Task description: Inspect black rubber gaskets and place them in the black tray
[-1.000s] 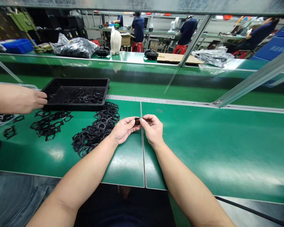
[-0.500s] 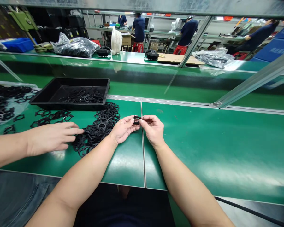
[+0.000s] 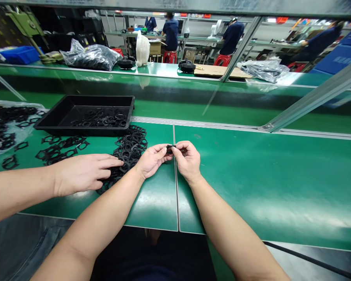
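Both my hands meet over the seam of the green table. Between the fingertips of my left hand (image 3: 152,160) and my right hand (image 3: 188,160) is one small black ring-shaped part (image 3: 171,146), seen nearly edge-on and partly covered by the fingers. Left of my left hand spreads a pile of flat black ring parts (image 3: 130,146) with pointed ends. A co-worker's hand (image 3: 87,173) reaches in from the left, its fingertips over that pile.
A black tray (image 3: 84,130) with more ring parts stands behind the pile. At far left lies a clear bag (image 3: 20,134) of them, with loose parts (image 3: 57,150) nearby. A metal post (image 3: 310,97) slants up at right. Several people sit working beyond.
The co-worker's hand has moved right, farther over the pile. In my fingers the black ring part has tilted, so its opening shows less. My hands have barely moved.
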`<state>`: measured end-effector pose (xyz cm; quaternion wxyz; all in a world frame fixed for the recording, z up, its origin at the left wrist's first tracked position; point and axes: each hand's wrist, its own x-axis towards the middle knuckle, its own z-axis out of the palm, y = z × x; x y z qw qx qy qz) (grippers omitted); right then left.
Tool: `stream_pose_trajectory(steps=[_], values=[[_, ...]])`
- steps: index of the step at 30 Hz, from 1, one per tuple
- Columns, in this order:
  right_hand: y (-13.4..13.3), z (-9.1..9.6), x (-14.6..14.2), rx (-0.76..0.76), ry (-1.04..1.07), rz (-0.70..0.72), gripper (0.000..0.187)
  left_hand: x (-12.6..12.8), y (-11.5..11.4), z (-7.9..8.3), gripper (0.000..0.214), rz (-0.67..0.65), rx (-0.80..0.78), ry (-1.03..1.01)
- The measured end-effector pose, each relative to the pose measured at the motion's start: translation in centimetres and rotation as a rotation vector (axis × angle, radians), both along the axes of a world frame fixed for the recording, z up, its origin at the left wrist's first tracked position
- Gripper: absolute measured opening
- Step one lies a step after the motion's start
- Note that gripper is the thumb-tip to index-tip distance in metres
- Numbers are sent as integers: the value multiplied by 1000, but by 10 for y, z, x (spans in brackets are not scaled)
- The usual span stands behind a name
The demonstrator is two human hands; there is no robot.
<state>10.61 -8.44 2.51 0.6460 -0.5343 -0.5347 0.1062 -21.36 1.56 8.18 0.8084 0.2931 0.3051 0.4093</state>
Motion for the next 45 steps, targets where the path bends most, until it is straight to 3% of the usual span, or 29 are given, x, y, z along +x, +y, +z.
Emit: stream_pose_trajectory(steps=[2, 8, 12, 14, 16, 17, 19, 20, 21, 24, 27, 30, 37, 45], values=[[0, -1, -1, 27, -4, -17, 9, -7, 3, 3, 21, 26, 42, 44], [-2, 3, -1, 152, -144, -81, 5, 14, -20, -7, 25, -22, 409, 299], [-2, 4, -1, 141, -175, -96, 4, 0, -15, -8, 19, -104, 412, 437], [-2, 4, -2, 132, -184, -96, 4, -13, -9, -4, 14, -220, 363, 524], [-3, 4, -2, 135, -179, -100, 4, -19, -8, 3, 28, -381, 264, 553], [-3, 4, -2, 137, -173, -104, 3, -14, -11, 6, 36, -449, 221, 532], [-3, 5, -3, 140, -168, -112, 3, 13, -22, 9, 39, -437, 204, 398], [-2, 5, -3, 143, -170, -114, 3, 37, -30, 8, 33, -348, 234, 285], [-2, 5, -3, 148, -174, -114, 3, 64, -37, 4, 25, -166, 285, 152], [-2, 6, -3, 172, -182, -107, 4, 149, -52, -18, 25, -170, 292, 82], [-3, 6, -3, 178, -185, -109, 5, 194, -51, -41, 23, -229, 240, -39], [-4, 7, -4, 173, -188, -121, 4, 198, -46, -52, 23, -270, 191, -171], [-5, 7, -3, 136, -180, -99, 1, 191, -47, -50, 22, -273, 190, -182], [2, 1, -2, -114, 383, 129, 23, 191, -43, -50, 28, -309, 201, -76]])
